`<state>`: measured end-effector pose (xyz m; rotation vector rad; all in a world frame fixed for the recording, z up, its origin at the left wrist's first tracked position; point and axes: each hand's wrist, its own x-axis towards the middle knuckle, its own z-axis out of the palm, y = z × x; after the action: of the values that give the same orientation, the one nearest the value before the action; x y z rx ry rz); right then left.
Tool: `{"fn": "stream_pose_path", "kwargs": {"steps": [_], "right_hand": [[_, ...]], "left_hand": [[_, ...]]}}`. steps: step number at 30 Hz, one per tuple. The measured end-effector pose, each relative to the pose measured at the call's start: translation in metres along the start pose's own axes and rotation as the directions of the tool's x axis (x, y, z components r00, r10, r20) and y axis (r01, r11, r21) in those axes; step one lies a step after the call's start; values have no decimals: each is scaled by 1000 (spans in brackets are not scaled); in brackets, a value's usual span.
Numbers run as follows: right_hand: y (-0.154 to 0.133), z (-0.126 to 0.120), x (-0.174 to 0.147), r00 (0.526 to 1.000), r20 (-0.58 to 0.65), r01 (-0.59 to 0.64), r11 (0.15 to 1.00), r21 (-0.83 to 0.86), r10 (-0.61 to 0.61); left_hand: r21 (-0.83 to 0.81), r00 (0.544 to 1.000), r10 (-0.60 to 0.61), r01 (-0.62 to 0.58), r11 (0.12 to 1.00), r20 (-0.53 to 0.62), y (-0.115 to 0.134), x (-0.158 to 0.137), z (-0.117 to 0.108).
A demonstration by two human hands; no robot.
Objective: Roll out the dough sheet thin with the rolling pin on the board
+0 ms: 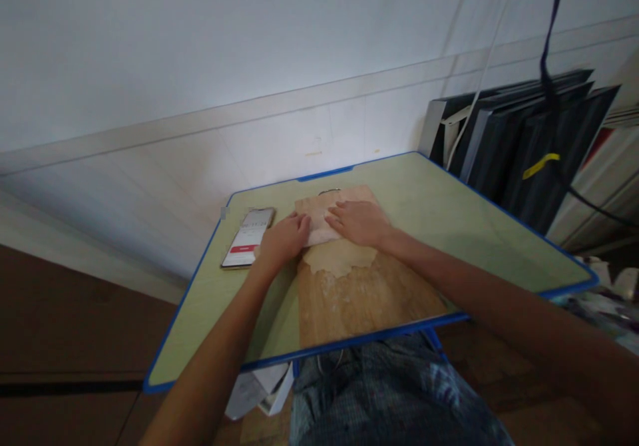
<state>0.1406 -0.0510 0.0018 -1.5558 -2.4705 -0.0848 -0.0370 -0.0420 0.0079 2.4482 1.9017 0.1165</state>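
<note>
A wooden board (369,303) lies on the small table, dusted with white powder. On it is a thin pale sheet with a ragged near edge, which looks like rolled dough (342,259). My right hand (359,221) rests palm down over the far part of the sheet, its fingers stretched out to the left. At the left edge of the board, my left hand (285,238) has its fingers bent and close together, touching the pale layer. Whatever lies under those fingertips is hidden.
A phone (247,239) with a lit screen lies left of the board. The table (479,233) has a blue rim and stands against a white wall (279,140). Dark flat panels (529,140) lean at the right, with a dark strap (546,66) hanging before them.
</note>
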Motion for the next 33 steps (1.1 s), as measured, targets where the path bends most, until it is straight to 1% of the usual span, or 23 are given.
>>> {"fn": "stream_pose_path", "kwargs": {"steps": [2,4,6,7,10,11,12,13,15,17,19,22,25,27,28,31,33], "right_hand": [[9,2,22,998,21,-62,998,-1,62],[15,3,35,995,63,-73,997,9,72],[15,1,38,995,84,-56,998,18,54],[12,-1,34,994,88,-60,998,18,58],[-2,-7,4,989,102,-108,994,0,108],[-8,-8,-9,992,94,-87,996,-6,87],[-13,-8,-24,997,58,-45,999,-11,45],[-19,-8,-39,1000,7,6,1000,-12,-6],[-26,-5,-64,996,-67,56,998,-28,-58],[-29,-2,-78,991,-102,81,996,-50,-85],[-28,1,-80,988,-108,103,993,-63,-109],[-20,4,-63,987,-105,119,991,-54,-124],[-6,6,-30,995,-75,67,998,-11,-68],[5,9,-5,999,-31,7,1000,25,-6],[11,11,7,1000,-21,-12,999,37,13],[25,14,33,996,43,77,997,24,-78],[27,12,38,991,84,108,994,16,-109]], "left_hand": [[-12,1000,-9,9,1000,19,-6,23,-1],[-15,1000,-13,13,1000,19,-10,38,-1],[-11,1000,-21,21,1000,14,-11,42,-1],[-7,1000,-27,27,1000,10,-10,39,0],[13,1000,-21,21,1000,3,-4,13,1],[19,1000,-2,2,1000,1,-2,0,2],[47,997,73,-71,996,-33,0,-14,4],[70,991,108,-102,992,-81,2,-28,5],[77,978,114,-102,992,-173,4,-52,8],[66,971,136,-126,990,-197,4,-68,10],[61,972,153,-144,988,-181,4,-71,10],[95,976,144,-130,987,-161,4,-56,9],[150,981,132,-110,983,-144,3,-23,8],[174,985,161,-147,974,-68,-1,3,7],[193,983,186,-182,964,-2,-3,16,7],[208,966,249,-257,944,64,-10,46,6],[209,957,279,-289,934,72,-11,54,6]]}}
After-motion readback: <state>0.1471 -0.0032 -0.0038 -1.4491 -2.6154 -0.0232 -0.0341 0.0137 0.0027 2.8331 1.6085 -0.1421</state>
